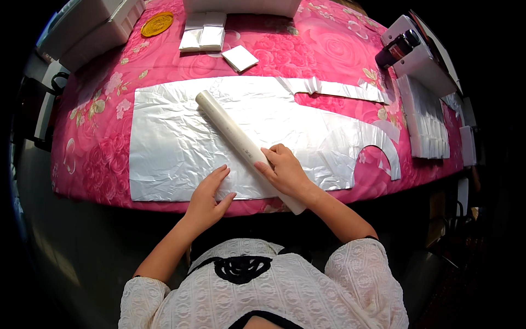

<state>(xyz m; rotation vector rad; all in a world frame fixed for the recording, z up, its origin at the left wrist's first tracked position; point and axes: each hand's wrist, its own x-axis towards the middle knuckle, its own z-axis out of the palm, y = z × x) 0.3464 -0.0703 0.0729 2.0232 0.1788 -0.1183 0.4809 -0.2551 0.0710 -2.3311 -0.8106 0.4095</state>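
Note:
A large white plastic sheet with cut-out handle shapes lies spread flat on a pink flowered cloth. A long cream tube lies slantwise across the sheet, its near end past the table's front edge. My right hand rests on top of the tube near its lower end, fingers curled over it. My left hand lies flat on the sheet's near edge, fingers together, just left of the tube.
Small folded white packets and a white square pad lie at the far side. A yellow disc sits far left beside white boxes. A stack of white sheets and a machine stand at the right.

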